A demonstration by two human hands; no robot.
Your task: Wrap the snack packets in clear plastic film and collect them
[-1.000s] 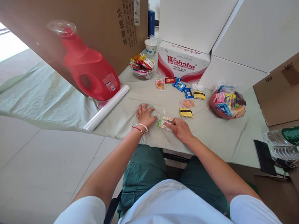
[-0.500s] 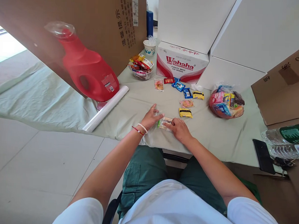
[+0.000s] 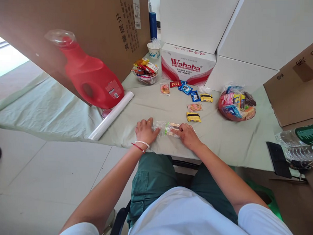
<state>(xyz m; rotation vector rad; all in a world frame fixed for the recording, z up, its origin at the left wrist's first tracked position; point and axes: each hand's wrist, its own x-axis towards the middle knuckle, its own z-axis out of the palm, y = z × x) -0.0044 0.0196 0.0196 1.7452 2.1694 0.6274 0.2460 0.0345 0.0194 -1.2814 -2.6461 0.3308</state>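
A small snack packet with a green edge and tan, dark-striped contents lies near the table's front edge. Clear plastic film stretches left from it across the cloth. My right hand grips the packet's right end, thumb pressed on its top. Flat on the film's left part rests my left hand, fingers spread and thumb pointing towards the packet. Just beyond are a yellow packet and a pink-orange packet. Farther back lie blue packets, a red packet and another yellow packet.
A white film roll lies left, beside a big red jug. Snack-filled bowls stand at the back left and right. Behind is a Wahaba carton. A phone and plastic bottles are far right.
My left hand has moved left and slightly down, away from the packet, exposing the clear film between. My right hand stays on the packet.
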